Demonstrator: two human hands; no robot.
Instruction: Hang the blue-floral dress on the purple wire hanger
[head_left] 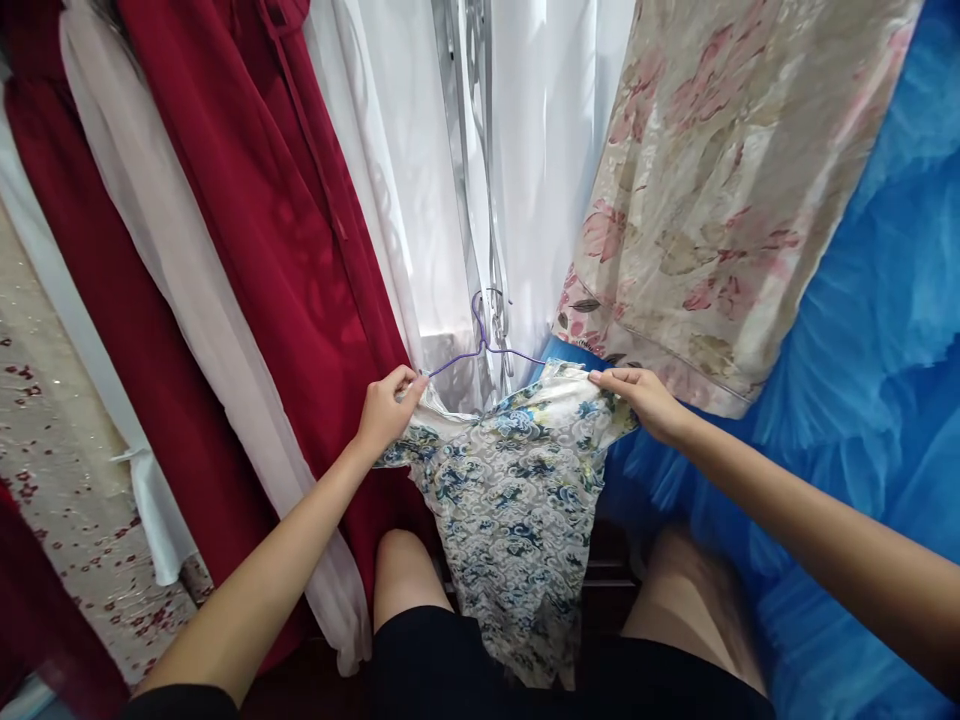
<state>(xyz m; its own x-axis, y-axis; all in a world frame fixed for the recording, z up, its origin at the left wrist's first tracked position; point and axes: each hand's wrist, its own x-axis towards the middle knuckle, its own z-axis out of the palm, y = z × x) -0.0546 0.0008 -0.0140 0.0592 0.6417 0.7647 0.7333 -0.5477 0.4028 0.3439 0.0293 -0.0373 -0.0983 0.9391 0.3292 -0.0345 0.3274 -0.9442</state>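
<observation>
A blue and white floral dress (510,490) hangs on a thin purple wire hanger (484,345) in front of me. My left hand (386,408) is closed, pinching the dress's left shoulder where the hanger's arm ends. My right hand (645,398) is closed on the dress's right shoulder, fingers over the fabric edge. The hanger's hook points up, close to a shiny metal pole (480,180); whether it rests on anything I cannot tell. The dress falls down between my knees.
Dark red gowns (247,230) and a pale sheer garment (172,260) hang at the left. White curtains (540,150) hang behind the pole. A beige dress with pink flowers (720,180) and blue tulle (877,350) fill the right. A beige sequinned fabric (52,470) is far left.
</observation>
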